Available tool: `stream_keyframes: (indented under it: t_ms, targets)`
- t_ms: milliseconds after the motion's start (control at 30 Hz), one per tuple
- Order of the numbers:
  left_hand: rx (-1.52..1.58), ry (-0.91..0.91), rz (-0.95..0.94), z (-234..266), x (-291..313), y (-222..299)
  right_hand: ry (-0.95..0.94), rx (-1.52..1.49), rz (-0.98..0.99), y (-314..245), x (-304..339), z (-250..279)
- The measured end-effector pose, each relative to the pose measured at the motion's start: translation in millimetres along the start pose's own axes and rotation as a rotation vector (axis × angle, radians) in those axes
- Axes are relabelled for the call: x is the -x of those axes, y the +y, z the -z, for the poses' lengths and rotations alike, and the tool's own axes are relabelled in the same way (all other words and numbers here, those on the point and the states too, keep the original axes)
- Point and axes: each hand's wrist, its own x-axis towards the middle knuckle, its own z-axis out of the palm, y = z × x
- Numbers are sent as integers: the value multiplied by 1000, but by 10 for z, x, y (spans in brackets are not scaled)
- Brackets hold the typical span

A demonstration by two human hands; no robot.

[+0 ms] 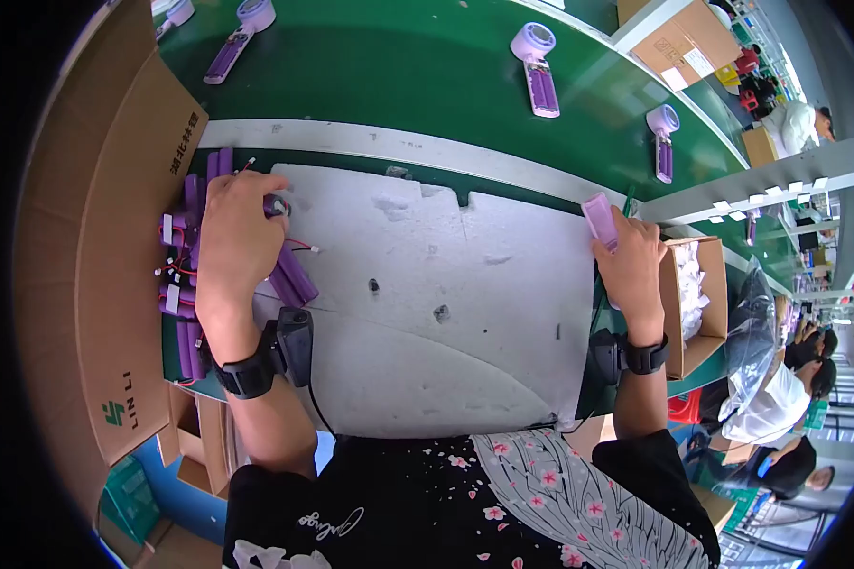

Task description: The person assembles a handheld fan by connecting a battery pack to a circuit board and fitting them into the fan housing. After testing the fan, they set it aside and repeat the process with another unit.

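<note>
At the left of the white foam board [503,294], my left hand [240,232] curls its fingers round a purple battery pack [275,205], its end showing by the thumb. Beneath and beside that hand lie several more purple battery packs [292,280] with thin red and black wires and small white connectors. My right hand [630,267], at the board's right edge, pinches a pale pink plastic shell piece [599,218] that points up and away. Part of the shell is hidden by the fingers.
Several lilac handheld fans [541,81] with exposed purple batteries lie on the green conveyor belt [399,66] beyond a pale rail. A tall cardboard box [114,247] walls the left. An open carton [716,308] with white pieces stands right. Other people work far right.
</note>
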Motion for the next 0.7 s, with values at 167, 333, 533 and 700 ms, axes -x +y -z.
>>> stream_keyframes:
  t_ms: [167,333,533,700]
  targets:
    - [37,93,0,-25,-90,-19,197,-28,238,-183,210,349]
    - [170,307,72,75,-99,106,292,-169,659,-597,427,632]
    - [476,616,-80,29,-161,345,-56,-397,1039,-555,469,7]
    - [1009,258,-258,-135,33,632,-56,-531,950,-486,581,-116]
